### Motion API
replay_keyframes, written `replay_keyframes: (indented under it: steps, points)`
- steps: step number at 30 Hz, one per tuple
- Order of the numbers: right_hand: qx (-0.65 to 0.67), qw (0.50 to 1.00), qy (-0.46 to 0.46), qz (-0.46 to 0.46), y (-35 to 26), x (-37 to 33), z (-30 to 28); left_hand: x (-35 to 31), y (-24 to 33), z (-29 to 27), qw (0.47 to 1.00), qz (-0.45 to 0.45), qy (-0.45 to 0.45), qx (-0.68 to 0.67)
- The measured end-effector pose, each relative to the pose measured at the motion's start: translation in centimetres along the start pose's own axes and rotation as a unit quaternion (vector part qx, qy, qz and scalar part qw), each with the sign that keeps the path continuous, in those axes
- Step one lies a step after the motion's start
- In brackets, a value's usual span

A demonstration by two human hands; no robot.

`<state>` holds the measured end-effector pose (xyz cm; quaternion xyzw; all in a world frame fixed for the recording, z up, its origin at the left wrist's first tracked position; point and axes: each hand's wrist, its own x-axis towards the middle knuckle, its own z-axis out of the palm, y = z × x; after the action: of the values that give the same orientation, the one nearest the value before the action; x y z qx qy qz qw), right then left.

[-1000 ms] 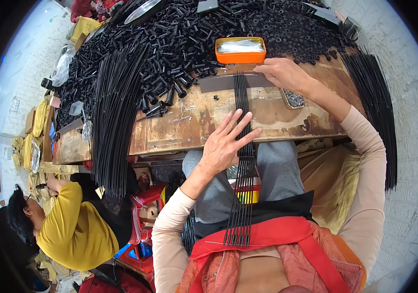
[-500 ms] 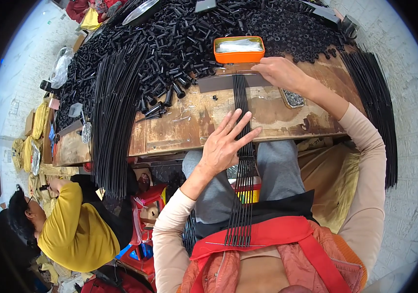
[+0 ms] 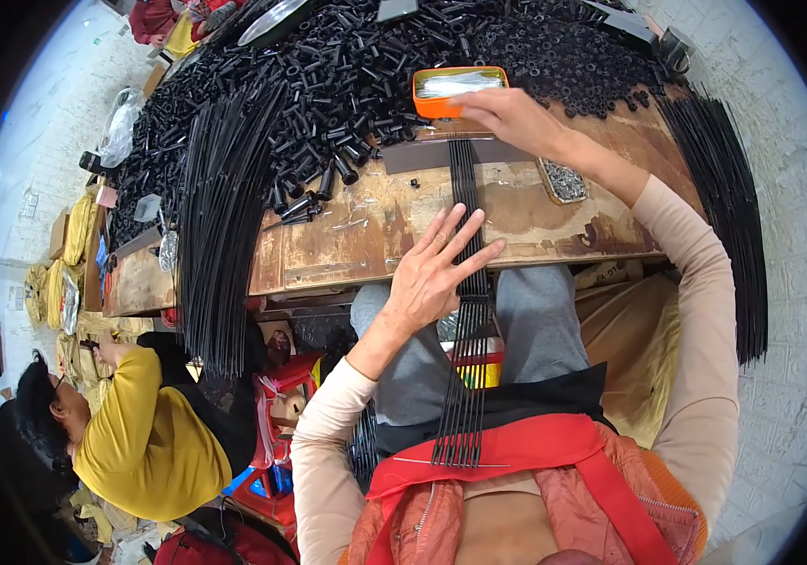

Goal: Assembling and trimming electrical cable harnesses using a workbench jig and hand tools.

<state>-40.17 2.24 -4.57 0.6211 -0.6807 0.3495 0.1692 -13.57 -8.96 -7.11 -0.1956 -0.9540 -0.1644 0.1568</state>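
Note:
My left hand [image 3: 430,273] lies with fingers spread over a flat row of thin black rods [image 3: 463,188]. The row runs from the table's front part down across my lap. Its lower ends rest on my red apron [image 3: 526,443], where a thin needle-like rod [image 3: 497,464] lies across them. The upper ends reach a grey metal strip [image 3: 413,157] on the table. My right hand [image 3: 516,118] is at the front edge of an orange box [image 3: 433,109] of thin white pins [image 3: 455,86]. Its fingers stretch over the rim; nothing held is visible.
A heap of black plastic tubes [image 3: 328,71] and small black rings [image 3: 578,66] covers the table's back. Bundles of black rods hang at the left [image 3: 224,235] and right [image 3: 728,207]. A small tray of metal bits [image 3: 566,184] sits right. A person in yellow [image 3: 149,433] works at the left.
My right hand has moved up and left from beside the rods' upper ends to the orange box. My left hand stays almost in place on the rods.

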Motion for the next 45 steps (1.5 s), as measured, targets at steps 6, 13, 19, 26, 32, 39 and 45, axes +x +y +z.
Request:
replay_keyframes:
  steps: [6, 13, 19, 26, 32, 39, 45]
  points:
    - [0.363, 0.864, -0.31, 0.157, -13.2, -1.0, -9.4, -1.8, -2.1, -6.8, 0.979, -0.139, -0.122, 0.087]
    - [0.353, 0.875, -0.221, 0.247, -19.7, -10.3, 1.0, 6.9, -7.8, 2.0, 0.992, 0.079, 0.017, -0.101]
    - [0.364, 0.907, -0.15, 0.152, -21.0, 0.5, -9.3, 5.8, -5.8, 1.2, 0.889, -0.114, 0.147, -0.419]
    - [0.443, 0.855, -0.144, 0.229, -21.6, 5.3, -18.4, -1.6, 11.4, -3.7, 0.748, -0.082, -0.053, -0.656]
    - [-0.062, 0.983, 0.127, 0.115, -28.1, 2.6, -19.3, -2.2, 11.8, -5.1, 0.798, -0.121, 0.068, -0.586]
    - [-0.324, 0.916, -0.18, -0.152, -23.7, -0.1, -11.0, 0.8, 10.0, -10.0, 0.964, -0.104, 0.16, 0.185]
    - [0.357, 0.873, 0.146, 0.298, -24.0, 4.0, -10.4, 0.1, 13.0, -12.7, 0.914, -0.049, 0.305, 0.263]
